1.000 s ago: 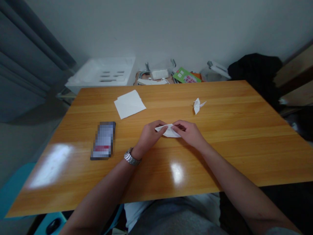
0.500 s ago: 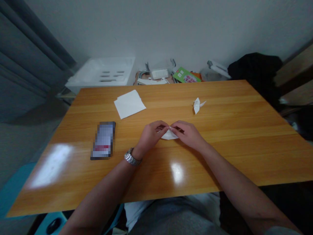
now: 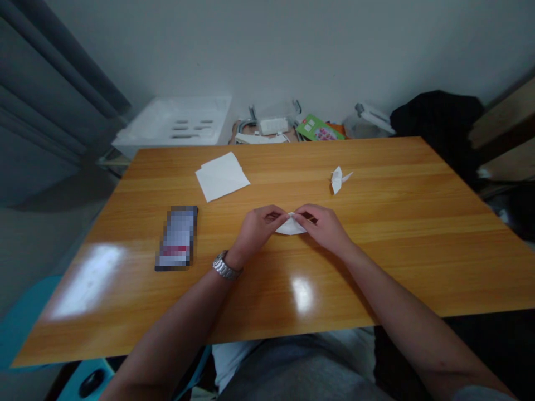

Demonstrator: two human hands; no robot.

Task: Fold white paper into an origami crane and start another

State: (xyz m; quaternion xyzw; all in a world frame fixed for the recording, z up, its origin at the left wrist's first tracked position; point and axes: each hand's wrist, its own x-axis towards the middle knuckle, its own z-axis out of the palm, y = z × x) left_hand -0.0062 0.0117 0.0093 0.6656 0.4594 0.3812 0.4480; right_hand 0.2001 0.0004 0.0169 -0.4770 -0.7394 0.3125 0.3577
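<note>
White folded paper (image 3: 290,226) is sitting just above the tabletop's middle, held between both hands, with its lower edge showing below the fingers. Item one on the tabletop (image 3: 412,245), a honey-toned wooden surface: the left hand (image 3: 258,228), wearing a metal link wristwatch (image 3: 225,266), is gripping the paper's left side between thumb and fingers. The right hand (image 3: 324,226) is gripping the right side in the same way, with the two hands nearly meeting over the fold. Also lying on the tabletop are a white paper crane (image 3: 337,179), well to the far right of the hands; a loose square sheet of white paper (image 3: 221,176), to the far left; and a dark flat device (image 3: 178,238), its face blurred beyond reading, beside the left hand. Beyond the far edge, a transparent plastic box (image 3: 276,111) is standing with a white block (image 3: 273,126) showing through its wall. To its left, a white tray (image 3: 173,125) with dark slots is resting, its contents impossible to make out. To its right, a green floral booklet (image 3: 318,129) is leaning, next to a translucent plastic tub (image 3: 355,129) with a white item (image 3: 374,117) lying against its top, beside a heap of black cloth (image 3: 434,120).
</note>
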